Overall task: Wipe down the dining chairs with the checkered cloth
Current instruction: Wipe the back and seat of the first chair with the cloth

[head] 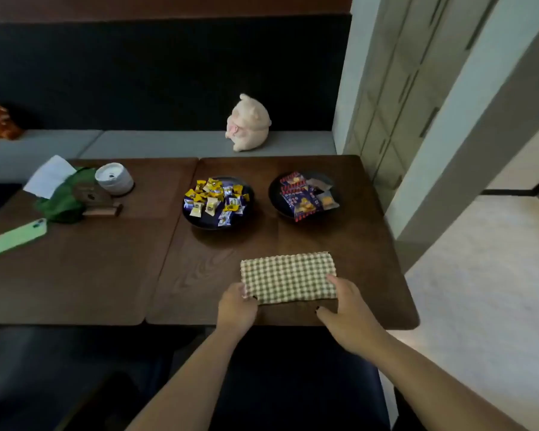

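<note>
The checkered cloth (288, 276), beige and brown, lies folded flat on the dark wooden table (199, 275) near its front edge. My left hand (235, 309) grips the cloth's near left corner, fingers curled on it. At the near right corner my right hand (346, 312) has its fingers on the cloth's edge and its thumb spread out over the table. A dark chair seat (293, 384) sits below the table edge, between my forearms.
Two dark bowls stand behind the cloth, one with wrapped sweets (217, 202), one with snack packets (304, 195). At the left lie a green phone (16, 237), a green cloth holder (72, 197) and a white tin (114, 178). A plush toy (248, 124) sits on the grey bench.
</note>
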